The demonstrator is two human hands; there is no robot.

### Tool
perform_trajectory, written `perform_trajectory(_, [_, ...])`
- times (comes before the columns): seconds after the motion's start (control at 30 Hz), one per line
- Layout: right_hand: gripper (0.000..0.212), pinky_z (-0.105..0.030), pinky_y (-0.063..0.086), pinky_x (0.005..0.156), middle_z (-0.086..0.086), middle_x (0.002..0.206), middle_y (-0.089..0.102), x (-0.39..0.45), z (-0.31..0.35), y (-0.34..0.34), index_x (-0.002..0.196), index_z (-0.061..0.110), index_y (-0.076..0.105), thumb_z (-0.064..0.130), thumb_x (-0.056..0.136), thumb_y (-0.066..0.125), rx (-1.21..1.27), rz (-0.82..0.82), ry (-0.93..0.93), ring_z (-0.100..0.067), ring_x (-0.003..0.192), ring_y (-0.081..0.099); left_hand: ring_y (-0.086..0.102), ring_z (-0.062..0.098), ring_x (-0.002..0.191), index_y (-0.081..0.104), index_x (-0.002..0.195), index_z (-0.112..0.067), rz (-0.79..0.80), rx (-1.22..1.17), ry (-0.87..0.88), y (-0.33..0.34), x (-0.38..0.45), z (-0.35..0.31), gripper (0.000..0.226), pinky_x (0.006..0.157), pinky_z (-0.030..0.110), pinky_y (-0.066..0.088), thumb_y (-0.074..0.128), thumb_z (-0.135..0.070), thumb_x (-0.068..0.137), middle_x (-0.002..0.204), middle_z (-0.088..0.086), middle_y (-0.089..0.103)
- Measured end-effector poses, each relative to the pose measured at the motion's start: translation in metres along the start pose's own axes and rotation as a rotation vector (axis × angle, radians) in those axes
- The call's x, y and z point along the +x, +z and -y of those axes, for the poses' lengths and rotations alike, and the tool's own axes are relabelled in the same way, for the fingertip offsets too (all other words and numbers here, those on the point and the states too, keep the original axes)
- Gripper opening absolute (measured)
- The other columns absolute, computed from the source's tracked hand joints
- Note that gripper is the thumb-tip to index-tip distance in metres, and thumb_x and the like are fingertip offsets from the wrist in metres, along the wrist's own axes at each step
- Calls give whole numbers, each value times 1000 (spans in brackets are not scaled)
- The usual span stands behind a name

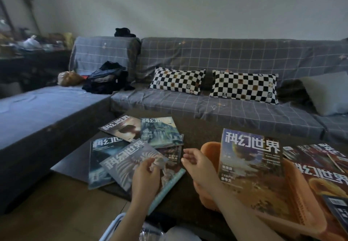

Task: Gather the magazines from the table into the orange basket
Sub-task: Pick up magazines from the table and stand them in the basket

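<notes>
left hand (pixel 146 175) pinched grey magazine (pixel 128 162) lying on counter (pixel 195 137), long axis diagonal, title away-left | right hand (pixel 197 162) loose, empty, just beside orange basket (pixel 293 201) | basket magazine (pixel 251 158) leaned upright

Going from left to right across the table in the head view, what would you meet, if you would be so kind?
Pile of magazines → left hand on the grey-cover magazine → right hand → orange basket with a magazine standing in it → more magazines at the right edge.
</notes>
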State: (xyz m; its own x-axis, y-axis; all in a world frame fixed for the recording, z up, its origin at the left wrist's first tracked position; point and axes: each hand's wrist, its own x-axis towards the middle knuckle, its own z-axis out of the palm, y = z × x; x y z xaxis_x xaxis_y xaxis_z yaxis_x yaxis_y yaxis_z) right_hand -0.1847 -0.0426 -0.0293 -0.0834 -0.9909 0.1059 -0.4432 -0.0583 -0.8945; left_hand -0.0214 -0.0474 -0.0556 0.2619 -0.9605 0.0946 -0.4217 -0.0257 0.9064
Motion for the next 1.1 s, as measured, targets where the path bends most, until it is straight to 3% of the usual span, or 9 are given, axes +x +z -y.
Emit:
perform_trajectory(0.1, [42, -25, 44, 89, 1, 125, 57, 21, 7, 31, 129, 20, 49, 33, 90, 56, -184, 126, 102, -12, 109, 56, 54, 32, 116, 61, 124, -8, -5, 103, -45, -17, 8, 20, 34, 97, 45, 45, 55, -19, 92, 122, 13, 61])
perform_trajectory(0.27, [50, -32, 41, 94, -6, 133, 53, 46, 3, 82, 133, 15, 44, 35, 88, 54, -359, 258, 208, -24, 119, 51, 43, 27, 127, 55, 132, -15, -50, 128, -153, -33, 11, 52, 41, 106, 40, 38, 56, -19, 92, 139, 9, 47])
perform_trajectory(0.4, [53, -34, 41, 100, -6, 132, 54, 59, -13, 105, 134, 15, 45, 38, 87, 55, -465, 206, 265, -24, 121, 50, 41, 29, 130, 55, 131, -2, -52, 53, -188, -38, 17, 65, 39, 108, 36, 36, 54, -9, 92, 143, 16, 38])
perform_trajectory(0.57, [58, -40, 38, 103, -5, 136, 49, 66, -29, 112, 137, 19, 42, 44, 86, 53, -573, 92, 293, -25, 126, 44, 33, 26, 134, 52, 134, -7, -129, -17, -233, -39, 20, 74, 43, 110, 35, 33, 57, -12, 92, 148, 12, 30])
perform_trajectory(0.63, [61, -41, 33, 104, -7, 141, 41, 66, -32, 111, 141, 19, 36, 45, 87, 51, -616, 83, 295, -28, 130, 36, 40, 22, 123, 47, 137, -8, -163, -73, -262, -41, 21, 77, 48, 104, 36, 38, 58, -11, 91, 146, 13, 30])
perform_trajectory(0.8, [57, -39, 37, 100, -10, 134, 41, 54, -34, 108, 132, 16, 45, 48, 86, 54, -627, 55, 327, -27, 124, 37, 61, 23, 94, 38, 140, -11, -197, -310, -328, -41, 19, 83, 53, 77, 42, 55, 57, -9, 91, 122, 9, 58])
perform_trajectory(0.87, [58, -38, 41, 97, -11, 132, 42, 46, -33, 106, 131, 14, 44, 47, 85, 57, -577, 65, 358, -28, 122, 41, 62, 21, 79, 46, 130, -8, -175, -325, -353, -43, 15, 83, 41, 66, 41, 53, 57, -12, 91, 102, 7, 65])
perform_trajectory(0.93, [58, -37, 46, 91, -13, 129, 46, 37, -31, 104, 128, 9, 45, 44, 84, 60, -487, 79, 408, -28, 115, 49, 64, 25, 85, 53, 123, -9, -143, -327, -342, -47, 9, 82, 33, 75, 47, 54, 57, -12, 91, 99, 8, 66])
perform_trajectory(1.1, [49, -28, 48, 67, -10, 112, 59, 18, -26, 96, 121, 3, 50, 34, 84, 63, -210, 110, 443, -21, 95, 60, 58, 34, 113, 47, 135, -8, -113, -324, -263, -68, -2, 74, 46, 96, 56, 47, 61, -18, 92, 125, 14, 61])
